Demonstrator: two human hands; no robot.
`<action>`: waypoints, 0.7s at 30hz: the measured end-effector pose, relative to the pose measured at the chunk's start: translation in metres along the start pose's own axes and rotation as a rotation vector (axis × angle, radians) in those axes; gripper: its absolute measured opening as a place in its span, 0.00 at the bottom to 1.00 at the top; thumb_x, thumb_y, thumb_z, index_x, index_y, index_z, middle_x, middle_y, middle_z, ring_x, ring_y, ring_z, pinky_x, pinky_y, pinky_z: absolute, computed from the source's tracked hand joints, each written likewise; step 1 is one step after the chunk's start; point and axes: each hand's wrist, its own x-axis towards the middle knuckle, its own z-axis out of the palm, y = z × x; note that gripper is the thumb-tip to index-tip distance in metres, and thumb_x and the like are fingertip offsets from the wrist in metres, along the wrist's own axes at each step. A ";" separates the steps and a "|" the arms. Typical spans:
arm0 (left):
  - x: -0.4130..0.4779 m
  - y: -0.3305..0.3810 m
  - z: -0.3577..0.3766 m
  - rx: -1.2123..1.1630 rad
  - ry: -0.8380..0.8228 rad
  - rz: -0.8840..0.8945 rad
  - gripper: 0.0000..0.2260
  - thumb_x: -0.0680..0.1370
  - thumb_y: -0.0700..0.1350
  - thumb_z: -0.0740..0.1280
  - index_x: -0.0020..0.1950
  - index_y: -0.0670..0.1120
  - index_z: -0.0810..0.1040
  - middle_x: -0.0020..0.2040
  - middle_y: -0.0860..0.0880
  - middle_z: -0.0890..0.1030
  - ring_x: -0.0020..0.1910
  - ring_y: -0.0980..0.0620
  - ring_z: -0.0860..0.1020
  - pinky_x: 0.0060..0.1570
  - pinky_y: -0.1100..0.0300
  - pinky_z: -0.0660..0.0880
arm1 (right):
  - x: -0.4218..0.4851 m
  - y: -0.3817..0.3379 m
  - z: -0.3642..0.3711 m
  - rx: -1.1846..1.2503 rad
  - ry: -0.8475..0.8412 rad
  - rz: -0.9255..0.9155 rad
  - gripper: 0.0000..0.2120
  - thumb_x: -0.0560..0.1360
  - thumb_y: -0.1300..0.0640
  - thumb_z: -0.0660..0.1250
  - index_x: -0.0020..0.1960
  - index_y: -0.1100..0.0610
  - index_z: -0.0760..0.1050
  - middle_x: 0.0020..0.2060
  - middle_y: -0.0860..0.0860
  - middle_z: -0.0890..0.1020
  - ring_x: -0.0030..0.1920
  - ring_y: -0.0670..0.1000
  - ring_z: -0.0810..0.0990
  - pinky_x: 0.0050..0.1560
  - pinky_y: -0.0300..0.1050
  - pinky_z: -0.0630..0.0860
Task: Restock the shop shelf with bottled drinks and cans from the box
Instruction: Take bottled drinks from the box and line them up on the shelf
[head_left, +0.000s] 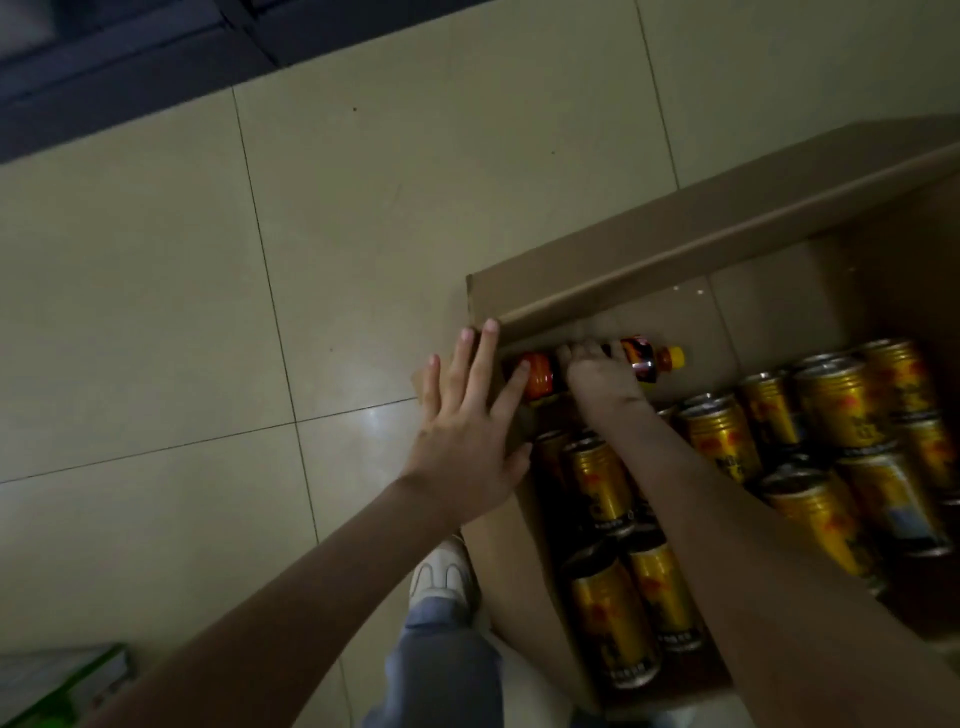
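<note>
Down at the far left corner of the cardboard box (623, 280), reaching in with the right grip (597, 374) and curling it over the middle of a bottle (641, 358). Grasping that bottle firmly, knuckles up. Lies flat on its side against the far wall of the box, with yellow cap to the right and orange end poking out left of the knuckles.

Over on the left now: spreading the left grip (467, 431) wide, fingers straight, released, holding nothing. Resting across the corner edge of the box, with forefinger tip right at the orange end of the bottle.

Nearer and to the right, gold cans (722, 436) packed close together, filling most of the near part of the box. Bare cardboard bottom at the far right.

Sits on pale floor tiles (208, 312). Just beside the near left side of the box, a white shoe (441, 577) and a blue trouser leg (447, 670). Dark shelf base (104, 62) along the top left; green-and-white carton (62, 680) at the bottom left, partly cut off.
</note>
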 end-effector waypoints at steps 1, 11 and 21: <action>-0.002 0.003 -0.009 -0.015 -0.045 -0.014 0.33 0.76 0.58 0.59 0.78 0.49 0.54 0.77 0.37 0.40 0.73 0.39 0.36 0.69 0.38 0.41 | -0.014 0.004 -0.007 0.022 0.018 0.009 0.29 0.74 0.62 0.66 0.72 0.59 0.58 0.68 0.57 0.69 0.71 0.57 0.63 0.72 0.56 0.55; -0.061 0.087 -0.259 -1.346 -0.377 -0.441 0.30 0.70 0.54 0.68 0.71 0.50 0.66 0.64 0.45 0.74 0.59 0.48 0.74 0.59 0.53 0.73 | -0.293 0.036 -0.208 0.322 0.532 -0.046 0.35 0.54 0.69 0.78 0.60 0.62 0.75 0.53 0.57 0.81 0.54 0.59 0.80 0.62 0.57 0.71; -0.211 0.173 -0.574 -1.484 -0.711 0.027 0.20 0.66 0.56 0.68 0.54 0.48 0.78 0.49 0.49 0.84 0.48 0.53 0.82 0.56 0.53 0.76 | -0.575 0.031 -0.444 0.268 0.820 -0.173 0.44 0.57 0.75 0.73 0.70 0.59 0.62 0.69 0.57 0.70 0.74 0.50 0.58 0.76 0.46 0.46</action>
